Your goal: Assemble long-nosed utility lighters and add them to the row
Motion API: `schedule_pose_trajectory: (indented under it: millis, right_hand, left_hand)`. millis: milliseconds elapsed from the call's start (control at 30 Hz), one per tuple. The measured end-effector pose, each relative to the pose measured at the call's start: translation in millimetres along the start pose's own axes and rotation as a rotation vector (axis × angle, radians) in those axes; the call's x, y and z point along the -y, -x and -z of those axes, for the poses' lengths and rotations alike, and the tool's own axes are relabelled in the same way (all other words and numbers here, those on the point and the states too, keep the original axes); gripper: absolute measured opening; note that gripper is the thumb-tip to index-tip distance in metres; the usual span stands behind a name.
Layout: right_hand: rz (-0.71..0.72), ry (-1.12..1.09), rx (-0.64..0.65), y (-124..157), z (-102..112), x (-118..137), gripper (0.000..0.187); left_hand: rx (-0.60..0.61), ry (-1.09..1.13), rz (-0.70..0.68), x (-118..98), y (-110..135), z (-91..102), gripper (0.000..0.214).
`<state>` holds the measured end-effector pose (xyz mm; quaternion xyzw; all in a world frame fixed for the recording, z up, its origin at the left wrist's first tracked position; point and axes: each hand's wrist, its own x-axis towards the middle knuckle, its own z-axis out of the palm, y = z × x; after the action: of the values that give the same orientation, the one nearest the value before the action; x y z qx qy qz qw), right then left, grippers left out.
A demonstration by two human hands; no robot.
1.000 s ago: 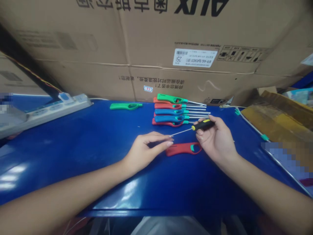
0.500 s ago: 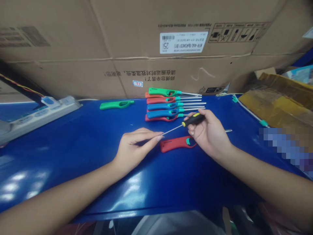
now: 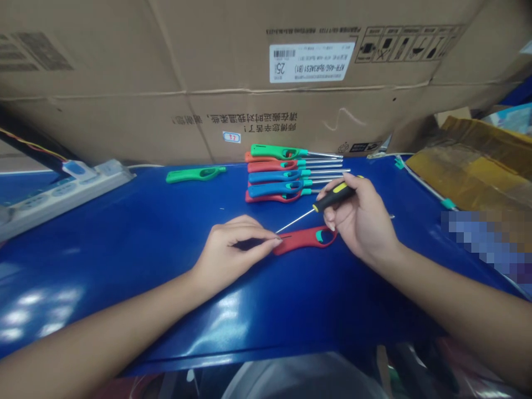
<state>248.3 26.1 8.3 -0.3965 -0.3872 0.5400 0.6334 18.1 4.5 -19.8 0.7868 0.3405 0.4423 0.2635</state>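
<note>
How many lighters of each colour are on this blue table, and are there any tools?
Green lighters: 2
Blue lighters: 2
Red lighters: 3
Orange lighter, mostly hidden: 1
Screwdriver, in the right hand: 1
Total: 9

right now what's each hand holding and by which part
Right hand holds the screwdriver by its black-and-yellow handle. Left hand pinches beside the red lighter; its hold cannot be told.

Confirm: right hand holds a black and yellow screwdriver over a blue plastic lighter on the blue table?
The head view shows a red plastic lighter, not blue; the right hand holds the black and yellow screwdriver over it on the blue table.
</note>
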Motion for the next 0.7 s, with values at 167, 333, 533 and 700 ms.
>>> schedule_pose_trajectory:
  millis: [167, 333, 533, 700]
  right_hand:
    - [0.001, -0.016, 0.002, -0.6, 1.1, 3.2, 0.029]
    - [0.02, 0.017, 0.047, 1.5, 0.7, 2.3, 0.029]
    - [0.067, 0.064, 0.062, 5.8, 0.0, 0.5, 0.029]
    - [0.134, 0.115, 0.138, 7.7, 1.2, 7.7, 0.025]
  left_hand:
    - [0.034, -0.001, 0.014, 0.8, 0.3, 0.8, 0.004]
    - [0.057, -0.016, 0.0, -0.3, -0.6, 1.4, 0.004]
    - [0.051, -0.033, -0.05, 1.9, 0.7, 0.6, 0.006]
    - [0.078, -0.065, -0.067, -0.4, 2.7, -0.5, 0.004]
